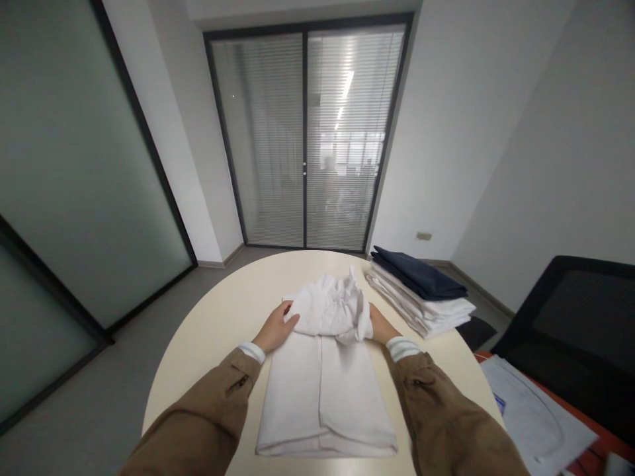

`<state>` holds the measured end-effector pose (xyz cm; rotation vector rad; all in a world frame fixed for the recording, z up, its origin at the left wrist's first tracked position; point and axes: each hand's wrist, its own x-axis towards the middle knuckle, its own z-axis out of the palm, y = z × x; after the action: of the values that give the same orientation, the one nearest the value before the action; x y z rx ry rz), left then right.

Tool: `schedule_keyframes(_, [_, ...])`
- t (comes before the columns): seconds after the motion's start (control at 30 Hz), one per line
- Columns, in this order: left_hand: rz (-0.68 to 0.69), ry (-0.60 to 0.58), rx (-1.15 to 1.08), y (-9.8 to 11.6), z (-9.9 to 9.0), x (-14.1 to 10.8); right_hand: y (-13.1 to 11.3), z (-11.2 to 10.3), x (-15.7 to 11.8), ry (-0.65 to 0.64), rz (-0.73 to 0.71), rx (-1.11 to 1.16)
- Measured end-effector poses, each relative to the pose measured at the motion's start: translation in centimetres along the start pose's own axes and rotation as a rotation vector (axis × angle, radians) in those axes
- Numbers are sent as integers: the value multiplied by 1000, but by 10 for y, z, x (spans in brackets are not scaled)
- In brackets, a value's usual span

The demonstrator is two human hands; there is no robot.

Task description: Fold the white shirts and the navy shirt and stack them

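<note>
A white garment (322,390) lies folded lengthwise on the round table, its two sides meeting along a line down the middle. Its far end is a bunched, gathered part (325,305) with crinkled fabric. My left hand (278,327) pinches the left edge of this bunched part, thumb on top of the cloth. On the opposite side, my right hand (381,324) holds the right edge; its fingertips are hidden by the fabric. Both hands are at about the same height over the table.
The pale round table (208,344) carries a stack of folded white cloths (421,311) with a dark navy folded cloth (417,272) on top, at the right. A black mesh chair (575,330) and a white bag (536,410) stand beyond the right edge. Glass doors (305,139) are behind.
</note>
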<state>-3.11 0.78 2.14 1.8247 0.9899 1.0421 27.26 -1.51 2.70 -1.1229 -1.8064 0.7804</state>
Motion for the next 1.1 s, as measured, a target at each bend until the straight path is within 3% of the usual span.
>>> schedule_keyframes(0.13, [43,-3,-122,-3,1,-1,15,-5,4,152,123,65])
schedule_keyframes(0.2, [48,11,-146,-5,0,-3,14,-7,7,164,134,170])
schedule_keyframes(0.37, [86,12,-238,-6,-14,-7,-10,-9,4,24,106,456])
schedule_keyframes(0.53, [66,-56,-339,-4,-25,-13,-26,-13,-6,-114,149,501])
schedule_keyframes(0.63, [-54,-26,-232,-3,-24,-13,-27,-16,-8,-195,165,497])
schedule_keyframes(0.73, [-117,78,2,-1,-25,-10,-21,-16,-5,-237,226,412])
schedule_keyframes(0.83, [-180,170,398,3,-29,-11,-11,-15,-1,-127,301,195])
schedule_keyframes(0.9, [-275,172,566,4,-31,-12,-3,-15,-1,-1,317,6])
schedule_keyframes(1.0, [-375,163,654,3,-30,-15,7,-18,-4,132,367,-219])
schedule_keyframes(1.1, [-407,152,657,0,-29,-15,8,-20,-7,74,464,-295])
